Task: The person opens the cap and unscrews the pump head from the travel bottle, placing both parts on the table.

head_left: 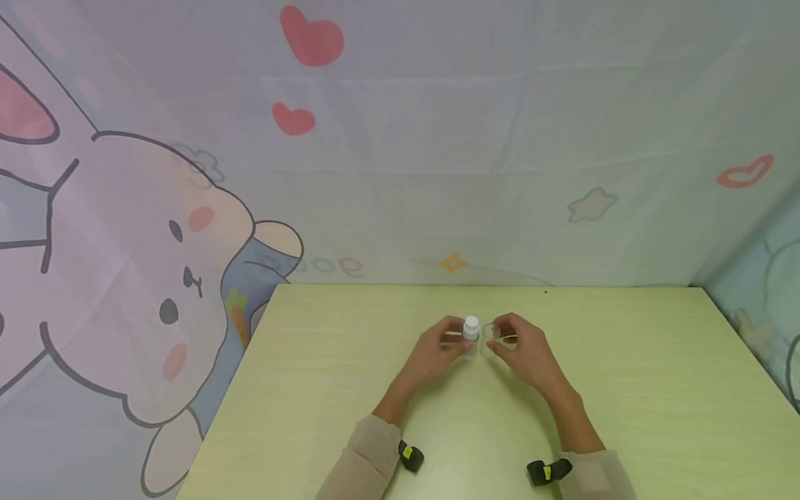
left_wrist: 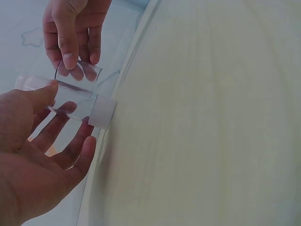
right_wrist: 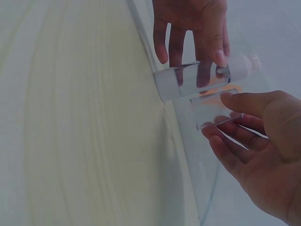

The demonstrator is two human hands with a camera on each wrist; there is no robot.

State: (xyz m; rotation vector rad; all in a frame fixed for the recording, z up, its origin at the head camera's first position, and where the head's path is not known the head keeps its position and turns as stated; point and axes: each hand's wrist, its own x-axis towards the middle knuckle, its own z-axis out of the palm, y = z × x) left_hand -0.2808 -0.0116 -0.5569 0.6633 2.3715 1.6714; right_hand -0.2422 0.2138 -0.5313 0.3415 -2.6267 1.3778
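My left hand (head_left: 436, 349) grips a small bottle (head_left: 471, 326) between thumb and fingers. The bottle stands upright, with a white top, a clear body (left_wrist: 77, 101) and a white lower band (left_wrist: 102, 112). Its base is at or close to the tabletop; whether it touches cannot be told. Just to its right, my right hand (head_left: 527, 349) holds a short clear cylinder (right_wrist: 214, 110), a see-through cap or cup, with the thumb on one side and fingertips on the other. Bottle and cylinder are side by side; in the head view a narrow gap shows between them.
Both hands are over the pale yellow-green table (head_left: 300, 396), nearer its back edge. Behind it hangs a printed cloth (head_left: 406, 194) with hearts and a cartoon rabbit. Black wrist straps (head_left: 410, 455) sit by the sleeve cuffs.
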